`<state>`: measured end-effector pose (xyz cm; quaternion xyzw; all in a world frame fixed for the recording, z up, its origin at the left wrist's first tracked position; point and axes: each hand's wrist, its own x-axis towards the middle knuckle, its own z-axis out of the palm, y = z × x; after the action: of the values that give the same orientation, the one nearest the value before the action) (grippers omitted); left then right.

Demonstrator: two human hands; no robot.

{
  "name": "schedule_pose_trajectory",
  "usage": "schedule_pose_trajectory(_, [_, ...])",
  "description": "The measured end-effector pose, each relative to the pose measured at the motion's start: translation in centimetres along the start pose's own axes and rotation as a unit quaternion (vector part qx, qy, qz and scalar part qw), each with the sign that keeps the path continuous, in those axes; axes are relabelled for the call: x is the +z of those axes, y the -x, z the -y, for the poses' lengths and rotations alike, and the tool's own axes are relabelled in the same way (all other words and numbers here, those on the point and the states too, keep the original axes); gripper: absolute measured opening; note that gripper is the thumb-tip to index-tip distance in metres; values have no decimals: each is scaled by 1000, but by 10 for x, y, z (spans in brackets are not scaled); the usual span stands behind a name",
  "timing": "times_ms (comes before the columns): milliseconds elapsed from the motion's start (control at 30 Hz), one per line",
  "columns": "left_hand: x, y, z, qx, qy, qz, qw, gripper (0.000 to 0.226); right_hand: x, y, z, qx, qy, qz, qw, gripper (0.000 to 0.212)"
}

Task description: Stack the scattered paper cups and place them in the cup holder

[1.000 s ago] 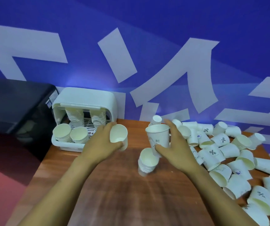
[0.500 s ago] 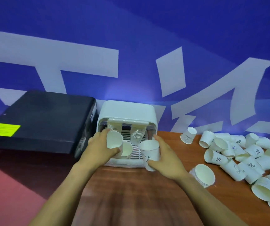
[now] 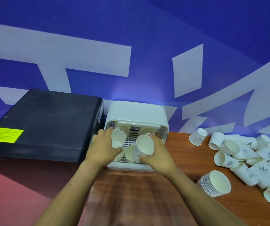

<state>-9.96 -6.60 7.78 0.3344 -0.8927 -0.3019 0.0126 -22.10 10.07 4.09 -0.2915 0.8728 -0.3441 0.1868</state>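
Both hands have pushed forward since half a second ago, and each cup is now sitting over the holder's open front instead of short of it. Nearest me, I'm watching the forearms reaching up the table (image 3: 131, 198) toward 12 o'clock. At 3 o'clock a nested stack (image 3: 216, 183) is lying on its side, mouth toward me. Beyond it, from 2 to 4 o'clock, the loose cups (image 3: 251, 155) are sprawling in a heap. My left hand (image 3: 104, 149) is curling round a cup (image 3: 117, 139), mouth tilted toward me, above a stack in the tray's left side. My right hand (image 3: 157, 154) is gripping a second cup (image 3: 144, 146), tipped the same way, over the right side, beside an upright stack (image 3: 129, 154) in the tray. Farther on, the holder (image 3: 136, 114) is standing against the wall (image 3: 147, 30), more stacks hanging under its hood. At 10 o'clock a black box (image 3: 44, 123) is lying just beside it.
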Motion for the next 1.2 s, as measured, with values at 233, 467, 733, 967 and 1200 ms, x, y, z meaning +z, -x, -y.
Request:
schedule_pose_trajectory(233, [18, -18, 2, -13, -43, 40, 998, 78, 23, -19, 0, 27, 3, 18, 999, 84])
schedule_pose_trajectory(467, [39, -31, 14, -15, -64, 59, 996, 75, 33, -28, -11, 38, 51, 51, 997, 86])
schedule_pose_trajectory(733, [57, -41, 23, -13, -128, 67, 989, 77, 46, -30, -23, 53, 80, 73, 993, 94])
schedule_pose_trajectory(967, [68, -45, 34, -5, -157, 95, 983, 87, 50, -27, -31, 57, 102, 114, 987, 95])
schedule_pose_trajectory(1200, [61, -31, 31, 16, -178, 101, 979, 90, 39, -18, -30, 51, 83, 121, 988, 101])
